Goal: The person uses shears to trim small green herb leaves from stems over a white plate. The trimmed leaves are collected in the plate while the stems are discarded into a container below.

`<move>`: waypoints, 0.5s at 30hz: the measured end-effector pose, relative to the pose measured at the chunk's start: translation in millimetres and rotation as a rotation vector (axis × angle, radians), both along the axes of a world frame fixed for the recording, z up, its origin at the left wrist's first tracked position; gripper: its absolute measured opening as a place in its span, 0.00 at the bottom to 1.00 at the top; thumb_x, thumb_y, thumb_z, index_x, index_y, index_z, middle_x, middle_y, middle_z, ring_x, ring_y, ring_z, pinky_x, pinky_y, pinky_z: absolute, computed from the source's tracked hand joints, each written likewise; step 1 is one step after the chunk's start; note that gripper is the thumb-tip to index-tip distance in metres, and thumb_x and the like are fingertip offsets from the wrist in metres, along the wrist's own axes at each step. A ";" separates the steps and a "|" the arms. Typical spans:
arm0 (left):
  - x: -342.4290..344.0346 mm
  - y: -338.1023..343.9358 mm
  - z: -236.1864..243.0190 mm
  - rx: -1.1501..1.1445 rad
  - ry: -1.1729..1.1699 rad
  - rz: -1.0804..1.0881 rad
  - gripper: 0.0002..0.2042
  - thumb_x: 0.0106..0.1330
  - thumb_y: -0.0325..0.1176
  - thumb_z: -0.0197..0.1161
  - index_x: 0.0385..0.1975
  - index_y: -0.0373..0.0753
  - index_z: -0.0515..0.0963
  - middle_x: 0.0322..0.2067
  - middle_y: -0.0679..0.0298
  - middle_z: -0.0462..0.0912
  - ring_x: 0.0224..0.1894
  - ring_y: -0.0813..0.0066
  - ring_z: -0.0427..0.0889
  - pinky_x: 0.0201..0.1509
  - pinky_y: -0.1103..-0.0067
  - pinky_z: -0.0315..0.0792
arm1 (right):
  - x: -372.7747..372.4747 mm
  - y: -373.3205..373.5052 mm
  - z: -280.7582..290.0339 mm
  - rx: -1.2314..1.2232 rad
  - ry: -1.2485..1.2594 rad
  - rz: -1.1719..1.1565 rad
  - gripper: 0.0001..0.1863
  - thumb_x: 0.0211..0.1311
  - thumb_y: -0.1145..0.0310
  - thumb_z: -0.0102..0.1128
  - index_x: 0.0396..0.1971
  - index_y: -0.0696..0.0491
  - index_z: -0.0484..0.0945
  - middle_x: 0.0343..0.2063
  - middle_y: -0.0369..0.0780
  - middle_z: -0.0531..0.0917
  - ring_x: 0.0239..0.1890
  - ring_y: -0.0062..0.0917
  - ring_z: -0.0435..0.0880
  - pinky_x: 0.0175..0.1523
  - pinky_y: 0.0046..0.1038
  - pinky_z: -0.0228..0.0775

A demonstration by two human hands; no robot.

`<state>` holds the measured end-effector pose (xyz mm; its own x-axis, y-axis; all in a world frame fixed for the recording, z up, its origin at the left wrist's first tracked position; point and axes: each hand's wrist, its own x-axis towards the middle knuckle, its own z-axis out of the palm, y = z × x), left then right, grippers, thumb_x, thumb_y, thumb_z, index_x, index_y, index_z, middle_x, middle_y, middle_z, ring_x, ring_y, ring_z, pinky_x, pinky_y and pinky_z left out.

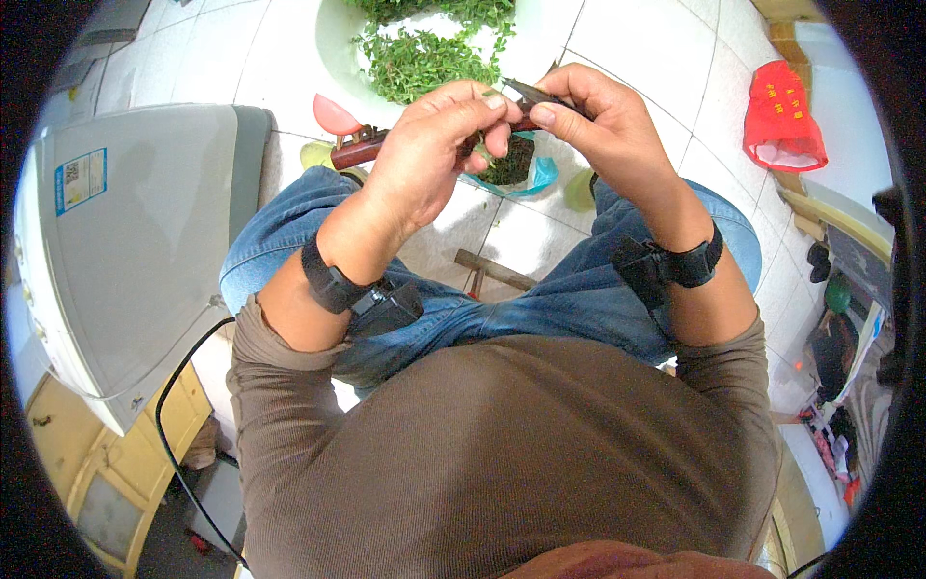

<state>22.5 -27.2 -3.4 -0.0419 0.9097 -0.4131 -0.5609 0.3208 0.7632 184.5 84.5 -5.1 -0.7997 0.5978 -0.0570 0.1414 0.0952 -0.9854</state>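
Note:
My left hand [439, 140] is closed in a pinch, with a bit of green leafy stem [485, 150] showing at its fingertips. Close beside it, my right hand [612, 130] grips a dark pointed tool [536, 95] that looks like scissors; its handles are mostly hidden by the fingers. Beneath both hands runs a dark red wooden bar [359, 152]. Below the fingers, a light-blue bag [543, 177] holds dark green bits. Just beyond the hands is a pale basin [338, 60] with heaps of leafy green sprigs [424, 66].
A grey-white appliance [164, 222] stands at the left, with a black cable [166, 405] below it. A red bag [783, 116] lies at the right. A pink-red rounded piece [335, 114] is near the bar. A wooden bar [494, 270] lies between my legs over white tiles [540, 236].

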 end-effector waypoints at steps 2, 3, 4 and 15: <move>5.5 -6.4 -5.1 -0.047 -0.018 -0.033 0.09 0.66 0.36 0.52 0.32 0.38 0.76 0.20 0.70 0.73 0.21 0.85 0.65 0.23 0.88 0.56 | 6.6 -4.8 -0.5 -0.150 -0.011 0.040 0.08 0.57 0.67 0.60 0.32 0.57 0.77 0.26 0.34 0.79 0.32 0.15 0.75 0.38 0.20 0.68; 8.7 -10.2 -8.4 -0.079 -0.027 -0.048 0.09 0.66 0.37 0.52 0.32 0.39 0.76 0.20 0.70 0.73 0.21 0.85 0.65 0.23 0.88 0.56 | 9.8 -7.3 -2.1 -0.229 -0.004 0.070 0.08 0.58 0.67 0.60 0.32 0.57 0.77 0.27 0.33 0.79 0.32 0.15 0.75 0.39 0.19 0.68; 12.0 -14.2 -12.5 -0.104 -0.035 -0.063 0.09 0.66 0.37 0.52 0.31 0.39 0.76 0.20 0.71 0.73 0.21 0.85 0.65 0.23 0.88 0.57 | 12.9 -9.6 -4.8 -0.287 -0.046 0.085 0.08 0.58 0.67 0.60 0.32 0.56 0.77 0.27 0.33 0.79 0.32 0.14 0.75 0.39 0.19 0.68; 42.1 -46.6 -67.0 -0.466 -0.067 -0.204 0.08 0.65 0.34 0.51 0.30 0.38 0.74 0.19 0.69 0.73 0.16 0.85 0.65 0.19 0.88 0.58 | 44.4 -30.7 -76.6 -0.492 -0.451 0.184 0.06 0.58 0.69 0.61 0.27 0.54 0.76 0.21 0.28 0.74 0.25 0.11 0.68 0.28 0.16 0.60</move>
